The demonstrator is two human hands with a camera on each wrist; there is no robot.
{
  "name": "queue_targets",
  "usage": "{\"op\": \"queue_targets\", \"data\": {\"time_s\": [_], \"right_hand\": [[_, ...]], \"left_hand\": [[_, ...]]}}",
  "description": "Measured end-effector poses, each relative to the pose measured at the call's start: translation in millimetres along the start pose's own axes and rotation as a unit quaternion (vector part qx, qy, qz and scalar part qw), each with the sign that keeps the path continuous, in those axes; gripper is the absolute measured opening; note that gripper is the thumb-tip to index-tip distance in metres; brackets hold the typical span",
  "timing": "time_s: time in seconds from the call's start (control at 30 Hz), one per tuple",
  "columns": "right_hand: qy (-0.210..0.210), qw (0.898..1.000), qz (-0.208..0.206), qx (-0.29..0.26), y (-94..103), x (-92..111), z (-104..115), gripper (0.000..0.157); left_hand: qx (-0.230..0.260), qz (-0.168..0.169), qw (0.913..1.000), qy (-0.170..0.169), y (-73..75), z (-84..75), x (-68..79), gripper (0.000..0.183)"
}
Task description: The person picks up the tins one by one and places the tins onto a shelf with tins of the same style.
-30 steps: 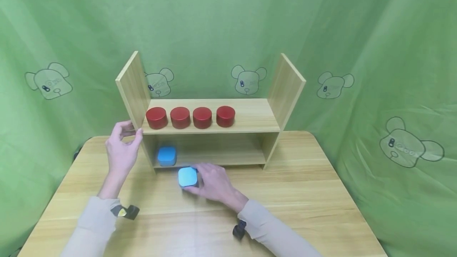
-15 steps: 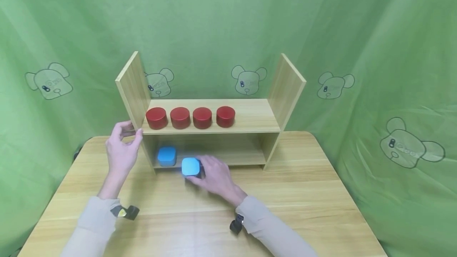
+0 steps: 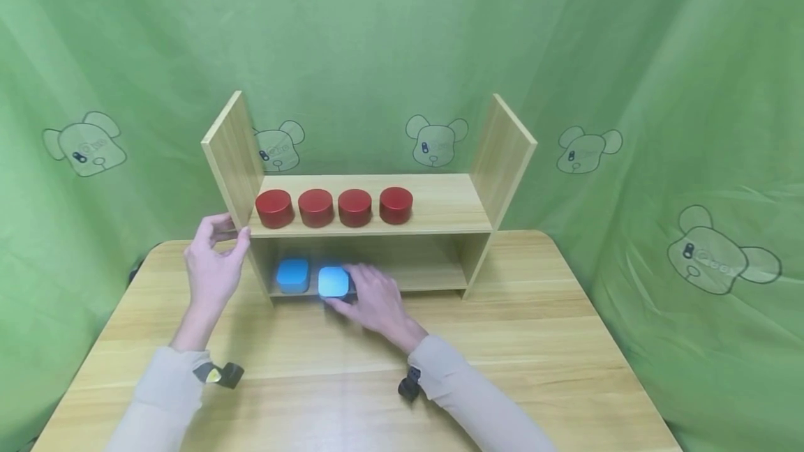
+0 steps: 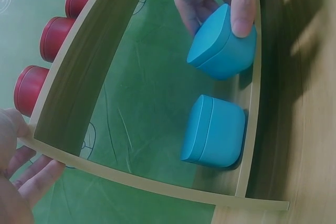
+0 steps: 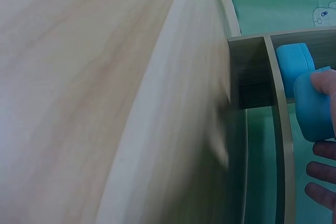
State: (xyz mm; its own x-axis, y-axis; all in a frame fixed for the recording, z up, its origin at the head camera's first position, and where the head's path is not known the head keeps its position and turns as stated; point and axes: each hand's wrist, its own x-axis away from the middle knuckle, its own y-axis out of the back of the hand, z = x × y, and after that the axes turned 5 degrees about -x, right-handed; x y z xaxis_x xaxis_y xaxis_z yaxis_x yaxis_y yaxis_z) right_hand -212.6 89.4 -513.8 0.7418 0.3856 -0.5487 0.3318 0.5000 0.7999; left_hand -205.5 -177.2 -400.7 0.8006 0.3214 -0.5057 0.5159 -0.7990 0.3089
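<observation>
My right hand (image 3: 377,298) pinches a blue rounded-square tin (image 3: 333,282) between thumb and fingers, at the front edge of the wooden shelf's lower board. In the left wrist view this tin (image 4: 223,45) is tilted beside a second blue tin (image 4: 212,132), which stands on that board near the left side panel. My left hand (image 3: 215,267) holds the front edge of the shelf's left panel (image 3: 234,159), thumb and fingers at its two sides. Several red round tins (image 3: 354,208) stand in a row on the upper board (image 3: 446,204).
The two-level shelf stands at the back of a wooden table (image 3: 534,354). Its right side panel (image 3: 502,159) rises above the upper board. A green curtain (image 3: 377,33) with bear drawings hangs behind and at both sides.
My right hand has carried the blue tin from in front of the shelf toward the lower board, up to the right of the other blue tin. My left hand has stayed at the left panel.
</observation>
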Motion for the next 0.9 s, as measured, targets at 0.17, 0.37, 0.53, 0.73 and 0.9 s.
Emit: {"op": "queue_targets", "data": {"time_s": [0.17, 0.37, 0.53, 0.73, 0.9], "right_hand": [[-0.011, 1.0, 0.004, 0.01, -0.7, -3.9, 2.0, 0.066], [-0.024, 0.999, 0.007, 0.027, -2.6, -6.0, 3.3, 0.066], [-0.025, 0.999, 0.007, 0.033, -4.4, -6.5, 3.7, 0.066], [-0.036, 0.999, 0.013, 0.034, -7.1, -8.4, 3.1, 0.064], [-0.052, 0.998, 0.03, 0.029, -8.7, -10.7, 4.3, 0.066]], "left_hand": [[-0.001, -0.004, 1.0, -0.003, -0.4, 0.0, -0.4, 0.03], [0.002, 0.0, 1.0, -0.001, -0.5, 0.3, -0.5, 0.031], [0.004, 0.0, 1.0, -0.002, -0.5, 0.6, -0.5, 0.031], [0.005, 0.003, 1.0, -0.002, 0.1, 1.6, -0.7, 0.031], [0.004, 0.004, 1.0, -0.001, 0.4, 1.9, -0.7, 0.031]]}}
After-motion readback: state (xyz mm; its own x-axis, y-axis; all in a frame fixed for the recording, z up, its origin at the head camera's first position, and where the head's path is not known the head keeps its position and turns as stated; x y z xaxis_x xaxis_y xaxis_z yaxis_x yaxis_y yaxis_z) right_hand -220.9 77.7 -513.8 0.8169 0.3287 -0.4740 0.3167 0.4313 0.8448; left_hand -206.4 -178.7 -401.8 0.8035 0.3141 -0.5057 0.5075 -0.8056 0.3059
